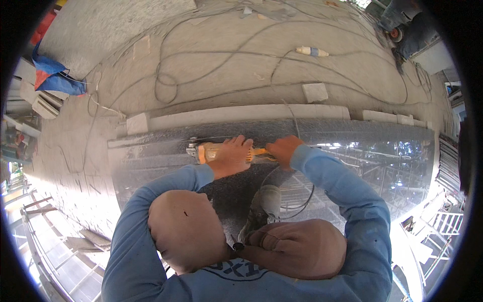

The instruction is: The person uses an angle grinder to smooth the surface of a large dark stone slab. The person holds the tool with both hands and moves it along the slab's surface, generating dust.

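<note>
An orange angle grinder (209,153) lies horizontally over a dark polished stone slab (140,171), its metal head and disc (192,146) pointing left along a line near the slab's far edge. My left hand (230,157) is wrapped over the grinder's body, and my right hand (283,151) grips its rear part. A grey cord (312,194) loops below on the slab. Between my bent knees sits a greyish object (269,201) that I cannot make out clearly.
Pale stone strips (241,116) line the slab's far edge. Beyond are tangled cables, a pale plug connector (312,51), a small block (314,92) and a blue-red sack (60,75). Dark equipment (405,35) stands upper right; metal railings (45,216) and a white frame (445,224) are beside me.
</note>
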A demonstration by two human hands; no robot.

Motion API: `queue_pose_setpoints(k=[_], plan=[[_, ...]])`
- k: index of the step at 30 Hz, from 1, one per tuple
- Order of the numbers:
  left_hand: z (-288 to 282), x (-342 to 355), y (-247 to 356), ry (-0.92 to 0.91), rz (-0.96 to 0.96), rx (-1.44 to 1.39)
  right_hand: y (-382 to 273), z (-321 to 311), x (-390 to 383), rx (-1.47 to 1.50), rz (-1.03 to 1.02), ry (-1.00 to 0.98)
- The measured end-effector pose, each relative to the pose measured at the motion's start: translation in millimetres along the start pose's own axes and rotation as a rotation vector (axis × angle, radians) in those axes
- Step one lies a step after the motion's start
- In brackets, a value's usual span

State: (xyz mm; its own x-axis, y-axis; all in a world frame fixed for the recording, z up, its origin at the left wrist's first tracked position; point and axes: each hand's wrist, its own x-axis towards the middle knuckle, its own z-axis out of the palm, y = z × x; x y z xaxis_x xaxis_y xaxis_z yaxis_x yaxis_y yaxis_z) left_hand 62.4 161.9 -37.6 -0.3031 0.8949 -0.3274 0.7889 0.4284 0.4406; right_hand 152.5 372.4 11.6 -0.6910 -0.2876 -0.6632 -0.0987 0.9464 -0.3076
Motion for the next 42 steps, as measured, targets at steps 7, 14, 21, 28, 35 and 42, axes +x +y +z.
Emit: queue_pose_setpoints(k=[7,14,21,28,35,42], plan=[[-8,0,11,0.037,0.04,-0.038,0,-9,-15,-0.006,-0.01,0.016],[-14,4,25,0.067,0.073,-0.087,-3,-27,-37,-0.042,0.07,-0.039],[-9,4,21,0.054,0.067,-0.055,-5,-20,-31,-0.019,0.068,-0.034],[2,0,3,0.047,0.037,-0.026,-6,-11,-10,-0.009,0.015,-0.008],[-3,-1,6,0.061,0.05,-0.042,-4,-7,-8,-0.026,0.019,-0.011],[-10,6,27,0.076,0.082,-0.062,-1,-19,-37,-0.021,0.057,-0.003]])
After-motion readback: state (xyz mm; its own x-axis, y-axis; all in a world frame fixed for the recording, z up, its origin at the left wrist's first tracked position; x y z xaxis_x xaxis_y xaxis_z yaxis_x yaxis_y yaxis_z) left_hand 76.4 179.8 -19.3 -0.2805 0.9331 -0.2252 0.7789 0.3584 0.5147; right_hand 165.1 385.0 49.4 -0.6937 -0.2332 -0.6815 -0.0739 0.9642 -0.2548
